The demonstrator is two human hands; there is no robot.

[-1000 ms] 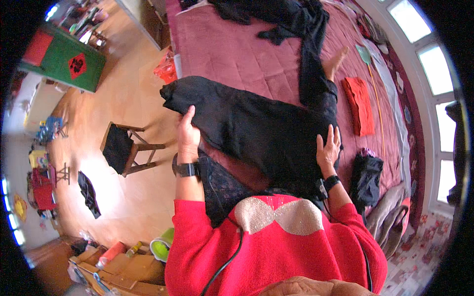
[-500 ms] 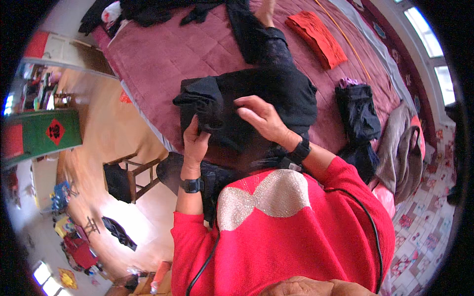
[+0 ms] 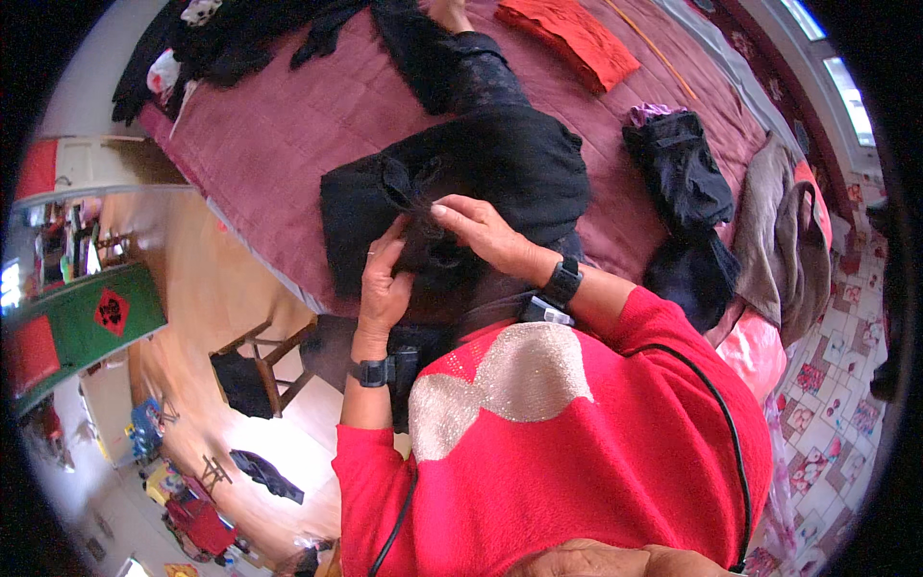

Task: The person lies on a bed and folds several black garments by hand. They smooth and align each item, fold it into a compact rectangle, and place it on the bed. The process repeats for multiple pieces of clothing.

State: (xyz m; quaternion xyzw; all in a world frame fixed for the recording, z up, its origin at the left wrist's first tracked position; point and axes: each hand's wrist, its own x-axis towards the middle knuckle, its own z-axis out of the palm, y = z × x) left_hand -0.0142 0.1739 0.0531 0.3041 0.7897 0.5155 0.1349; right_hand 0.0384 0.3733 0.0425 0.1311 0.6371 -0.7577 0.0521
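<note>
Over my lap lies a black garment (image 3: 529, 159), spread across the bed. Above it, a small bunch of thin dark cloth (image 3: 409, 183) stands up in loose loops between my hands; its exact kind cannot be made out. My left hand (image 3: 386, 284), with a ring on one finger, grips the bunch from its near left side, fingers closed. From the right, my right hand (image 3: 495, 236) pinches the same bunch, thumb and fingertips close to the left fingers. The lower part of the bunch blends into the black garment.
The bed has a mauve quilt (image 3: 260, 173). Dark folded clothes (image 3: 683, 173) and a grey-brown garment (image 3: 784, 236) lie at my right; an orange-red folded cloth (image 3: 567, 40) is farther off. A wooden chair (image 3: 269, 370) stands on the floor at left, near a dark garment (image 3: 267, 475).
My right hand has come left to meet the left hand and now pinches the dark cloth, which has gone from a folded flap to loose loops. The view has shifted slightly.
</note>
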